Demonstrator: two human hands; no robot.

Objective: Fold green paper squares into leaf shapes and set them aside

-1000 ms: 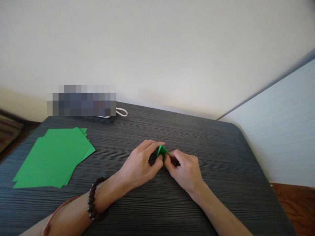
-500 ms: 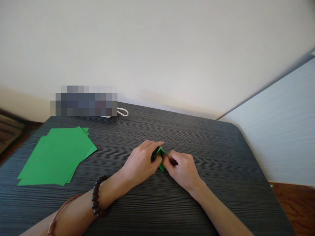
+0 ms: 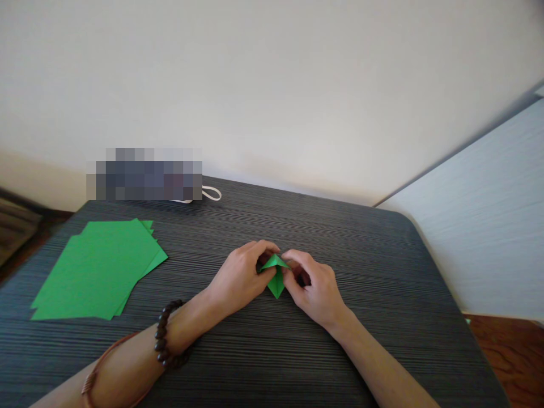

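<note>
Between my two hands is a small piece of folded green paper (image 3: 277,285), with a peaked flap at the top and a point toward me. My left hand (image 3: 240,275) pinches its left side, the thumb lying across the front and the fingers curled behind. On the other side, my right hand (image 3: 317,286) grips the right edge between thumb and bent fingers. The fingertips behind the paper are partly hidden. Both hands are low over the dark table (image 3: 238,362).
A fanned stack of green paper sheets (image 3: 93,272) lies on the left of the table. Behind it, against the wall (image 3: 297,85), is a blurred-out object (image 3: 144,175) with a white loop (image 3: 212,193). A pale panel (image 3: 480,215) rises along the right.
The folded paper has opened out wider, showing more of its flap and lower point. My right fingers have lifted to its upper edge, and my left index finger has curled in.
</note>
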